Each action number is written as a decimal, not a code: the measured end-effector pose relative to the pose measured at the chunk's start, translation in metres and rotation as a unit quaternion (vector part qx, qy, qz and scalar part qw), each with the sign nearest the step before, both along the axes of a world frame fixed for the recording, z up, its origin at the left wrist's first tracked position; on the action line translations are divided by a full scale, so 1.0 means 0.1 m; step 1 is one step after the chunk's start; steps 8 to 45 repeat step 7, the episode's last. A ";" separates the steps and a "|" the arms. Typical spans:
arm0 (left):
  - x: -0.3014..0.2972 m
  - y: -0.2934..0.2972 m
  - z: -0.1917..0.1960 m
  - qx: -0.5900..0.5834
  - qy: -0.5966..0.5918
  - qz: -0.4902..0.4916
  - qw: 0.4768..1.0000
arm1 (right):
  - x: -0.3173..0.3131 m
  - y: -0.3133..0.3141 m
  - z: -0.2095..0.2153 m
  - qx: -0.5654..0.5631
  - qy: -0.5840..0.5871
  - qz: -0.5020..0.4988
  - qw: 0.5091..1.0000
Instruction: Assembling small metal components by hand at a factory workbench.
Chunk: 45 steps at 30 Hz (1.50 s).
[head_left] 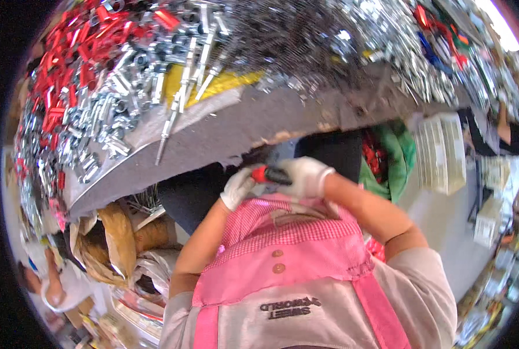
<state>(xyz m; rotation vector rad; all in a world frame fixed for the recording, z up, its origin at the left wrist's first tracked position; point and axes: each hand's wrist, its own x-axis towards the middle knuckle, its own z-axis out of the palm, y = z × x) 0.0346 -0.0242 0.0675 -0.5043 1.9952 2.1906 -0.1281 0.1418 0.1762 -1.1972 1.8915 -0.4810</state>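
Centre frame: gloved right hand (306, 176) clenched on red-black tool (271, 174); left hand (236, 187) grasping its tip, below table edge (213, 142).

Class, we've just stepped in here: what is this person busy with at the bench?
A person in a pink apron holds a small red and black part close to the chest, between the gloved left hand and gloved right hand. Above, a grey table is heaped with silver bolts and red sleeves. Crumpled brown sacks lie below it.

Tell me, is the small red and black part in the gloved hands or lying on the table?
In the hands: the part sits between left hand and right hand.
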 end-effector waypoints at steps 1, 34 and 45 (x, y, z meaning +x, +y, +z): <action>-0.08 0.02 0.18 -0.203 0.010 -0.059 0.977 | -0.09 0.22 0.14 -0.078 0.001 -0.040 0.996; -0.87 0.67 0.66 -0.650 0.062 -0.234 0.720 | 0.22 1.66 -0.04 -0.115 -0.628 -0.495 0.589; -0.87 0.67 0.66 -0.650 0.062 -0.234 0.720 | 0.22 1.66 -0.04 -0.115 -0.628 -0.495 0.589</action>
